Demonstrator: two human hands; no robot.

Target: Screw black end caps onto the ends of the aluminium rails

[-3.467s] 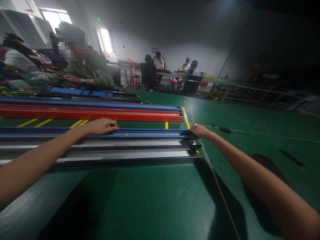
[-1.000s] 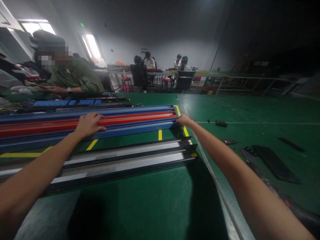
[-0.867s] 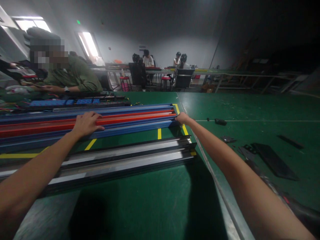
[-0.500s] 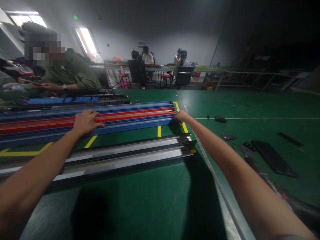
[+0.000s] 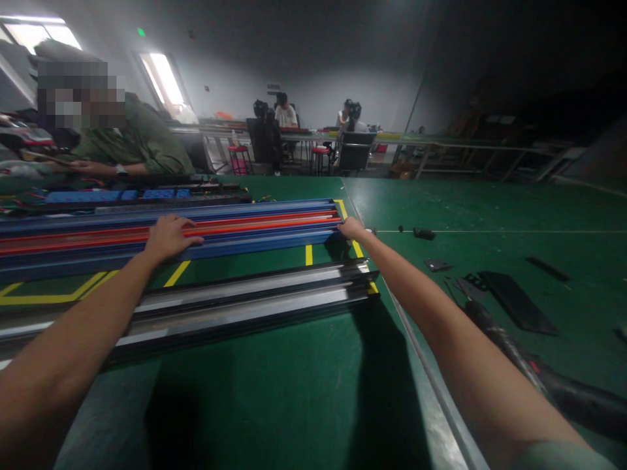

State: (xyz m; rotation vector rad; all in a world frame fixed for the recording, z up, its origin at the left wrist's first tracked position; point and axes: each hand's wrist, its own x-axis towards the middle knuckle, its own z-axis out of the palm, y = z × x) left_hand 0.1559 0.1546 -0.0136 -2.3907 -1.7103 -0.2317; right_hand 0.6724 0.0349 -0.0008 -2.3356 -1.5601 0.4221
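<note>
A long red profile strip (image 5: 274, 224) lies lengthwise in a long blue channel profile (image 5: 264, 242) on the green table. My left hand (image 5: 170, 237) is over the strip toward the left, its thumb on the near side and its fingers curled round the far side. At the channel's right end, my right hand (image 5: 351, 228) is closed on the tip of the strip, with the fingertips partly hidden. Nearer to me, under my left forearm, lie black and silver metal profiles (image 5: 294, 305), parallel to the blue one.
Yellow tape marks (image 5: 177, 273) are on the table. A black flat plate (image 5: 518, 301), a dark tool (image 5: 499, 333) and small black parts (image 5: 424, 233) lie at right. Blue parts with wires (image 5: 83, 196) lie beyond the channel, where a co-worker (image 5: 142, 140) sits.
The view has shifted slightly, so everything on the table appears a little farther left. Both hands keep about the same places on the red strip.
</note>
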